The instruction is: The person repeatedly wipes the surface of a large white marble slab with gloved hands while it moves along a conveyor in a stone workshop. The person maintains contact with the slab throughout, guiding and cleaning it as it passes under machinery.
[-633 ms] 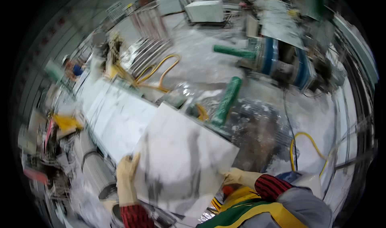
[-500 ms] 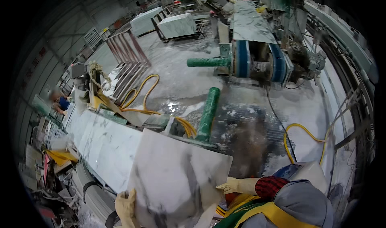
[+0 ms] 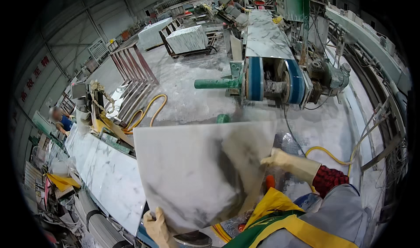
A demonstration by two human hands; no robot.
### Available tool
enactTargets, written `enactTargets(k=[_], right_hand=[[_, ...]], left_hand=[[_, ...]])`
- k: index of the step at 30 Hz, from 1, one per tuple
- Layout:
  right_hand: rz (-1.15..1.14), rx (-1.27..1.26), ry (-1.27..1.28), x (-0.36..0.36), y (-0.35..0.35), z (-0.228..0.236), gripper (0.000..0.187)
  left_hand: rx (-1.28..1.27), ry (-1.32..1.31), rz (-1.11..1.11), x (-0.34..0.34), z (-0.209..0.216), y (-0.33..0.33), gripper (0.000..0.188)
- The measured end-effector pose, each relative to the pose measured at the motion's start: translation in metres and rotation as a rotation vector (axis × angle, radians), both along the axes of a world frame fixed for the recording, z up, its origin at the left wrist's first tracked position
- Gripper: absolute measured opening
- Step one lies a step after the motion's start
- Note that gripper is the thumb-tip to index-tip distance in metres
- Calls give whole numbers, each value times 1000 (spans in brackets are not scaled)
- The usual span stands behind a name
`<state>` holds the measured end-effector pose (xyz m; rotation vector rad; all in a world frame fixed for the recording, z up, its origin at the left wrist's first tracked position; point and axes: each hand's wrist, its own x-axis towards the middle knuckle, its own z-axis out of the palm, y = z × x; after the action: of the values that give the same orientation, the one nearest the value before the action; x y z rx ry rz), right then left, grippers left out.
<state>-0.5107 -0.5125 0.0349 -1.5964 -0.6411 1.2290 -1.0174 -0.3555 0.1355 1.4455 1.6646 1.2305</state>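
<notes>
Between my hands is a white marble slab [image 3: 183, 169] with grey veins, held up and tilted in front of me. My left hand [image 3: 156, 227], in a cream rubber glove, grips its lower left corner, with the thumb over the face. At the right edge, my gloved right hand [image 3: 276, 159] is closed on the slab; some of its fingers are hidden behind it. To the left of the slab runs a line of white marble slabs [image 3: 100, 165] lying end to end.
Ahead stands a conveyor with blue belts [image 3: 255, 79], a marble slab [image 3: 267, 38] on it and a motor [image 3: 337, 79] beside it. A green roller [image 3: 214, 83] juts out leftward. Yellow hoses [image 3: 326, 149] lie on the floor. A person [image 3: 64, 122] works at far left.
The slab has risen and swung right, off the line of slabs, and now covers most of the near green roller. Both hands have moved right with it, and the right is higher.
</notes>
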Motion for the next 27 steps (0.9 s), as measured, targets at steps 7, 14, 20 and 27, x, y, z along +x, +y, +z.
enactTargets(k=[7,14,20,27], right_hand=[[-147,223,-5,197,25,63,40],[-409,116,189,324,25,84,51],[-646,-79,210,388,13,8,50],[-550,-355,-153,486,11,-93,76]], left_hand=[[-113,-288,-159,214,-28,58,40],[-416,-245,-345,400,-62,88,71],[-657,90,-429,491,-85,121,84],[-599,279,-625,599,-104,173,76]])
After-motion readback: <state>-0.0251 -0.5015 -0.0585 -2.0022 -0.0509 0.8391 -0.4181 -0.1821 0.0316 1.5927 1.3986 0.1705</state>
